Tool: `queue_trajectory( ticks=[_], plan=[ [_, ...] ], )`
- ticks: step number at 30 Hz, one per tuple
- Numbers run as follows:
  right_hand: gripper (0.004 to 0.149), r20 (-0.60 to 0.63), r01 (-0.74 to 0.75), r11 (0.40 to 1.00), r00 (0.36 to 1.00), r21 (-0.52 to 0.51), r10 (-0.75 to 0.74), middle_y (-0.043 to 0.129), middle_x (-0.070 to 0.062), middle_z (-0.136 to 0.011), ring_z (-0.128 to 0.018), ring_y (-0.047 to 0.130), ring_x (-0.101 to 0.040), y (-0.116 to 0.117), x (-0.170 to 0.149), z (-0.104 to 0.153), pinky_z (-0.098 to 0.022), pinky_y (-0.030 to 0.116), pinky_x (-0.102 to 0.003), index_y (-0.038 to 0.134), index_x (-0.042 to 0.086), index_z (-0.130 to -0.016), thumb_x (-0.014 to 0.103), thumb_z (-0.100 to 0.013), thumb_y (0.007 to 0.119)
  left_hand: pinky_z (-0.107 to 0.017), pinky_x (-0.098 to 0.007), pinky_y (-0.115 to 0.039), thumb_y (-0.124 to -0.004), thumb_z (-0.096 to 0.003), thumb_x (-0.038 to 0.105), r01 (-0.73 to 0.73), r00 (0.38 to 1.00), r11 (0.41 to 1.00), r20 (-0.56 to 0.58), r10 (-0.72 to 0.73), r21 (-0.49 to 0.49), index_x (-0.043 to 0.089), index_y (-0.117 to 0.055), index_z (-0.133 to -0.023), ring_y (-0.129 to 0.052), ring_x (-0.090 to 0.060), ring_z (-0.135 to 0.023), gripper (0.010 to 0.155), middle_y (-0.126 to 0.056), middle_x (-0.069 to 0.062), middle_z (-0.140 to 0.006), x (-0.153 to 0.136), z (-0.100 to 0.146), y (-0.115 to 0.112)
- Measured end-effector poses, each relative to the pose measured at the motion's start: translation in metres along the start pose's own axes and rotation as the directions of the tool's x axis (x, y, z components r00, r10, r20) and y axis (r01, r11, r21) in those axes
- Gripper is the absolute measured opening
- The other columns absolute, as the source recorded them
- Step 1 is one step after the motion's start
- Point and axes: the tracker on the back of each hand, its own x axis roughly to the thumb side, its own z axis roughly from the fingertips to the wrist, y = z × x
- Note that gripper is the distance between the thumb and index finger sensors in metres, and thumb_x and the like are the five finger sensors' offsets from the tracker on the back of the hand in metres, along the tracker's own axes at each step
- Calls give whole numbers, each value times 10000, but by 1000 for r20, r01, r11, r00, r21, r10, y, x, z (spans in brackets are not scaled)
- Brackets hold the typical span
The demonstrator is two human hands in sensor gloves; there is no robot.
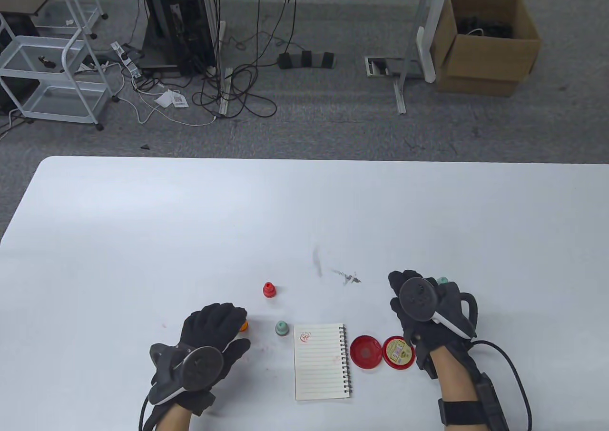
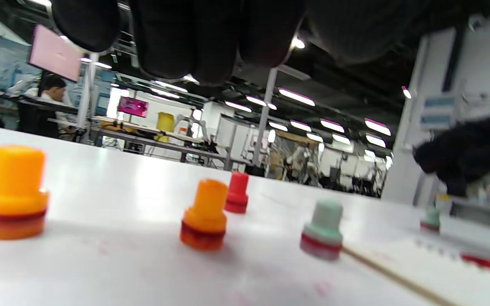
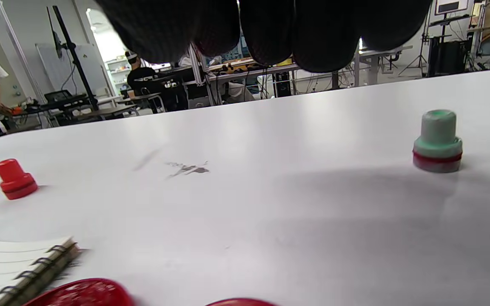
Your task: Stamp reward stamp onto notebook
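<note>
Grey carpet (image 1: 333,117) filled the upper half of the frame beyond the white desk (image 1: 190,221). A white wire cart (image 1: 52,76) stood upper left, tangled black cables (image 1: 238,83) at upper centre, and an open cardboard box (image 1: 485,41) upper right.

Black gloves, grey disc trackers.

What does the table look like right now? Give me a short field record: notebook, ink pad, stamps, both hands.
notebook: spiral notebook lying open, lined page up, one red stamp mark near its top left corner
ink pad: red ink pad open, right of the notebook; its lid beside it
stamps: red stamp, green stamp, second green stamp, two orange stamps, all upright
left hand: left hand over the orange stamps, holding nothing
right hand: right hand above the lid, holding nothing
</note>
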Motion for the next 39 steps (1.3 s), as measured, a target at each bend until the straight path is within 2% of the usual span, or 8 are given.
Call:
queue_trajectory(
  ticks=[9,12,13,15,18,25,34,39],
  plan=[
    [665,19,31,999,999,-11,-31,572,-166,-1116,-975,543,-574,19,10,24,-659,443,-774,582,193,-1063,429,-465,752,-757,-614,-674,-762,-458,554,-38,988,998,-146,44,40,294,-695,-1045,-772,-351,-1015,646,-753,-63,-1091,-37,3,9],
    [687,38,5,995,999,-97,-1,574,-153,-1118,-985,532,-569,36,8,38,-660,435,-779,574,205,-1065,459,-454,756,-754,-613,-676,-761,-460,551,-27,986,999,-163,31,28,291,-698,-1043,-772,-350,-1013,642,-753,-67,-1089,-40,4,7],
    [694,35,2,993,999,-115,2,583,-157,-1116,-981,545,-568,40,6,41,-655,443,-781,572,207,-1069,461,-452,764,-755,-612,-675,-760,-460,551,-21,986,1000,-164,25,23,291,-699,-1042,-772,-350,-1013,640,-751,-66,-1090,-40,4,6],
    [719,8,9,999,1000,-41,-8,540,-148,-1138,-1003,485,-577,37,3,46,-664,398,-797,528,223,-1085,470,-451,762,-755,-612,-676,-761,-459,552,5,987,1000,-163,-5,3,294,-698,-1042,-774,-349,-1012,641,-754,-64,-1090,-38,3,3],
    [733,43,35,989,999,-142,-29,550,-163,-1133,-997,484,-590,31,-1,54,-652,403,-807,541,206,-1086,490,-446,760,-757,-613,-674,-760,-460,551,33,989,999,-142,-36,-24,293,-699,-1043,-770,-350,-1015,641,-752,-66,-1091,-32,1,-1],
    [745,54,30,998,998,-51,-28,503,-156,-1152,-1011,425,-594,45,-1,52,-650,358,-823,517,223,-1094,507,-447,753,-755,-613,-674,-761,-458,548,93,989,993,-105,-100,-72,290,-697,-1043,-769,-352,-1015,642,-750,-67,-1091,-20,0,-8],
    [720,61,35,998,998,-47,-32,526,-160,-1139,-1005,448,-587,46,2,53,-651,380,-812,540,212,-1082,489,-450,748,-778,-632,-638,-756,-465,560,72,995,994,-67,-78,-84,311,-673,-1066,-726,-363,-1053,656,-707,-71,-1132,-2,-7,0],
    [703,65,48,997,997,-54,-44,543,-157,-1132,-1001,461,-585,46,2,53,-653,388,-807,556,208,-1075,479,-453,745,-795,-645,-614,-756,-462,564,197,977,973,-54,-205,-120,330,-662,-1073,-702,-360,-1079,661,-690,-42,-1152,4,-18,13]
  ],
)
